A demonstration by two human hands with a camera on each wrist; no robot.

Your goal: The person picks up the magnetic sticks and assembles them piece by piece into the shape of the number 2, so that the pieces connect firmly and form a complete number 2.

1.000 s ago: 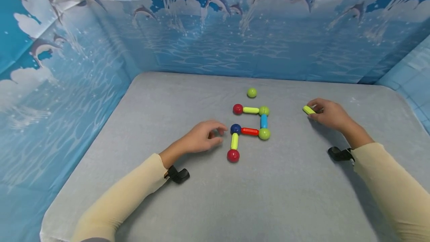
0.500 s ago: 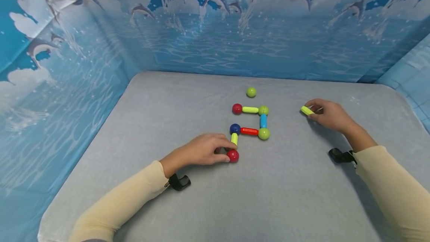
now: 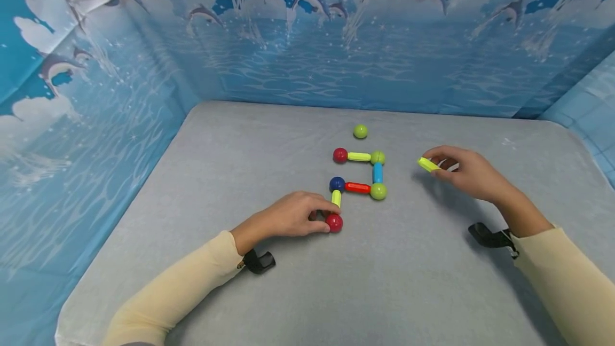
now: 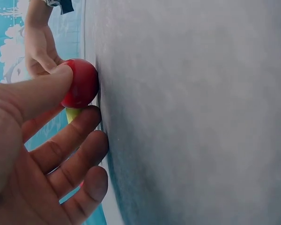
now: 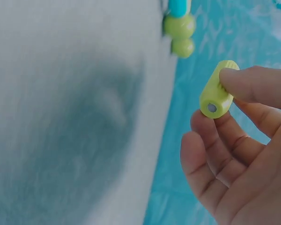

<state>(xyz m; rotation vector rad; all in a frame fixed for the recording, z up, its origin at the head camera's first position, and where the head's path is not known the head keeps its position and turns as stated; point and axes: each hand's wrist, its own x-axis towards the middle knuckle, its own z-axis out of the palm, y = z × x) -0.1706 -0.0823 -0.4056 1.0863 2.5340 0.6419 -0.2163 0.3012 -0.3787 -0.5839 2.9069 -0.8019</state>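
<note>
My left hand (image 3: 295, 213) pinches the near red ball (image 3: 334, 222) between thumb and fingers; the left wrist view shows the thumb on that red ball (image 4: 82, 83). A yellow-green rod (image 3: 336, 198), partly behind the fingers, joins it to a dark blue ball (image 3: 337, 184). From there a red rod (image 3: 357, 188), a green ball (image 3: 378, 191), a blue rod (image 3: 377, 173), another green ball (image 3: 377, 157), a yellow-green rod (image 3: 359, 157) and a far red ball (image 3: 340, 155) continue the chain. Off to the right, my right hand (image 3: 473, 173) holds a loose yellow-green magnetic rod (image 5: 218, 89) above the table.
A single green ball (image 3: 360, 131) lies apart, beyond the chain. The grey cloth-covered table (image 3: 408, 276) meets a blue dolphin-print curtain (image 3: 307, 57) at its back and left. Each wrist wears a black camera mount (image 3: 259, 262).
My left hand has come down from beside the dark blue ball and taken hold of the near red ball. My right hand has moved slightly left and nearer with the rod.
</note>
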